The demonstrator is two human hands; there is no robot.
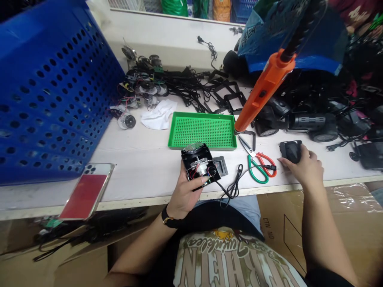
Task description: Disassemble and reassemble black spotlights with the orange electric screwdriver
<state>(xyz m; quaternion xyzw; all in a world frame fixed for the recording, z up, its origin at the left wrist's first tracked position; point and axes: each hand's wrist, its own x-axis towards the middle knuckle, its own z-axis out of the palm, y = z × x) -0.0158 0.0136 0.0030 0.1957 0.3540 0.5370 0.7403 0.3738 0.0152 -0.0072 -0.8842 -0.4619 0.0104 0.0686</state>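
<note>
My left hand (187,189) is closed around an opened black device housing (199,163), with a clear lens, a white part and red wires showing inside. A black power cord (237,183) trails from it over the table's front edge. Off to the right, my right hand (306,165) grips a small black plastic cover (291,151) at the tabletop. Between the hands lie scissors (253,154) with one red and one green handle. A grey rectangular frame piece (220,165) rests just behind the held housing.
Behind the hands sits a green perforated tray (203,148). An orange electric screwdriver (263,93) hangs over its right end. A blue basket (50,91) and a red-backed phone (86,193) are at left. Black cables (188,85), a white cloth (158,114) and black devices (308,121) lie further back.
</note>
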